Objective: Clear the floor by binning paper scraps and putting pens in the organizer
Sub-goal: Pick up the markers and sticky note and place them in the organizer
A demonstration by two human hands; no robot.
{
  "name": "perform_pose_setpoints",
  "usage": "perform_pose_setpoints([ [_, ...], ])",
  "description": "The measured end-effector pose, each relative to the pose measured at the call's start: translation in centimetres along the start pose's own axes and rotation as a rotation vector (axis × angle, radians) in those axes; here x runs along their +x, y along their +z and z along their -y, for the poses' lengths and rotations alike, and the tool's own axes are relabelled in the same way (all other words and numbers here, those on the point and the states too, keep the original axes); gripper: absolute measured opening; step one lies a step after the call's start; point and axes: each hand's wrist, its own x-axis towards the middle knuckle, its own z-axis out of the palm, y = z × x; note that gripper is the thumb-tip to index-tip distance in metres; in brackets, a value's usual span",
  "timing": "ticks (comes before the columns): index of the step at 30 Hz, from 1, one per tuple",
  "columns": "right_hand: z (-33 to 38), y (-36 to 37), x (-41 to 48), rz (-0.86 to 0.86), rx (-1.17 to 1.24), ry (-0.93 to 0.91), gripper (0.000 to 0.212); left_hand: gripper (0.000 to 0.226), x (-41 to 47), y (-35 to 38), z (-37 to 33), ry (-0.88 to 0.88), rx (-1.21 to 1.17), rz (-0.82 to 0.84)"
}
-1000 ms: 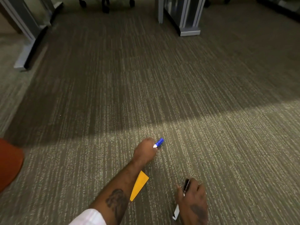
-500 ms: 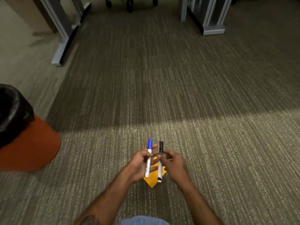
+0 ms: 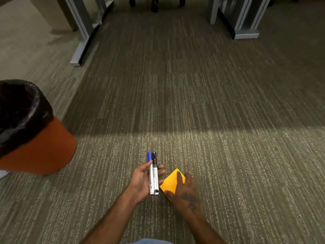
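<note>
My left hand (image 3: 141,182) holds two white markers side by side, palm up: a blue-capped marker (image 3: 150,175) and a black-capped marker (image 3: 155,176), caps pointing away from me. Just to their right an orange paper scrap (image 3: 171,183) lies on the carpet. My right hand (image 3: 186,191) rests on the scrap, with a finger across its top and the thumb at its near corner. Whether the scrap is lifted off the floor I cannot tell.
An orange bin (image 3: 37,148) with a black liner stands at the left, close by. Grey desk legs rise at the back left (image 3: 82,48) and back right (image 3: 246,30). Chair castors (image 3: 154,7) show at the top. Striped carpet (image 3: 211,103) stretches ahead.
The black marker passed from my right hand into my left, which now holds both. My right hand moved down and right onto the orange scrap.
</note>
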Motion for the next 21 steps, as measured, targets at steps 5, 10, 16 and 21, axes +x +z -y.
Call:
perform_pose_setpoints([
  [5,0.5,1.7,-0.1,-0.07,-0.201,-0.002,0.093,0.032,-0.5,-1.2,-0.7,0.023,-0.011,-0.016],
  [10,-1.0,0.2,1.1,-0.124,0.021,0.072,0.09,0.029,-0.6,-1.3,-1.2,0.044,0.016,-0.016],
  [16,-2.6,-2.8,3.9,0.029,0.621,0.201,0.045,0.036,0.0,-0.1,-1.8,0.045,0.005,-0.013],
  [21,-2.4,-10.0,5.3,0.006,1.077,0.223,0.027,0.046,-0.7,3.5,-3.3,0.048,-0.003,-0.004],
])
